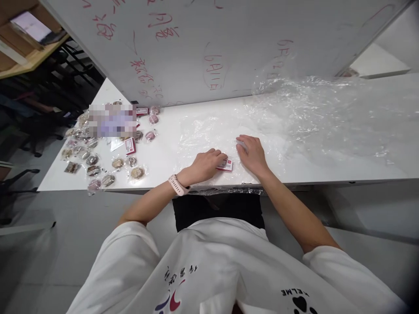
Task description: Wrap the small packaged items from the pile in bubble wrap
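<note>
While left hand [207,165] overlaps box [228,165], right hand [252,153] curled

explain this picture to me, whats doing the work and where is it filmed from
No machine here, just a person's bare left hand and right hand, filmed by one head-worn camera looking forward and down. On the white table lie clear plastic film and, toward the left, many small wrapped packets. The left hand partly covers a small red-and-white box; whether it grips it is unclear. The right hand is over the film beside it; I can't tell whether it pinches any.
</note>
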Action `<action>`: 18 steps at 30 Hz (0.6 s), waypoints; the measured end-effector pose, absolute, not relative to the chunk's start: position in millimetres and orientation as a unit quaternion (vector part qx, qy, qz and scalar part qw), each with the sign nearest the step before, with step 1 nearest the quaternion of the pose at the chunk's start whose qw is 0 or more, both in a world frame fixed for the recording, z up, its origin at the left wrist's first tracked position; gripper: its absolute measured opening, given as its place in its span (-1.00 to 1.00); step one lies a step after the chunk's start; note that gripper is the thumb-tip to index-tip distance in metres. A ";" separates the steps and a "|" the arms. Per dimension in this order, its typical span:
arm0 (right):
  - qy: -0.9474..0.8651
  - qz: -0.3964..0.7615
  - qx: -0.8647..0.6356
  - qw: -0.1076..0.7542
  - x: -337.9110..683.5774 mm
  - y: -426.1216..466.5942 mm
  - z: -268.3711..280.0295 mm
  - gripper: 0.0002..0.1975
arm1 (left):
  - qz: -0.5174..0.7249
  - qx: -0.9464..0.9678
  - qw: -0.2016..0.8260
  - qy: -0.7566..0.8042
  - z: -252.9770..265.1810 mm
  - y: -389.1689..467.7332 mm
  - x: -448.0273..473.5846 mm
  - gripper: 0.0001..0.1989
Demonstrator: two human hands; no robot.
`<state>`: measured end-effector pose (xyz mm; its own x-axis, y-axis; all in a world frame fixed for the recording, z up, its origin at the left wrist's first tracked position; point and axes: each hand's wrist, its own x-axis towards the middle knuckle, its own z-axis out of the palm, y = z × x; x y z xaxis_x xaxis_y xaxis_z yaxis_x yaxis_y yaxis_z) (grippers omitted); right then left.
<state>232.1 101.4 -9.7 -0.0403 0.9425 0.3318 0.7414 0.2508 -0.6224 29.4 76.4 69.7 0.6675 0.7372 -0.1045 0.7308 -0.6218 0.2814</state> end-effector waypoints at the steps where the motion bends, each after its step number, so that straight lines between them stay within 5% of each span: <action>1: -0.702 0.143 -0.596 0.363 231.9 102.4 -5.7 -0.59 | 0.043 0.894 0.154 0.419 71.2 70.1 26.8 -0.57; 5: -0.661 0.094 -0.595 0.447 234.9 74.6 17.4 -0.57 | 0.196 0.834 0.300 0.419 77.6 17.4 6.0 -0.70; 10: -0.643 0.189 -0.561 0.486 234.7 -44.0 -9.1 -0.72 | 0.072 0.610 0.695 0.374 13.2 -62.7 -43.7 -0.74; 14: -0.452 0.449 -0.604 0.479 226.4 -98.0 -78.0 -0.68 | 0.297 0.321 0.732 0.522 -69.5 -91.2 -75.4 -0.55; 18: -0.398 0.520 -0.576 0.491 231.0 -72.5 -110.8 -0.58 | 0.451 0.225 0.737 0.450 -89.6 -81.5 -74.0 -0.44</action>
<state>231.0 -72.5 -110.8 0.1439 0.9675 -0.2080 -0.0524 -0.2025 -0.9779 -74.0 -81.5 -89.6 0.1880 0.8677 -0.4602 -0.4627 0.4915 0.7378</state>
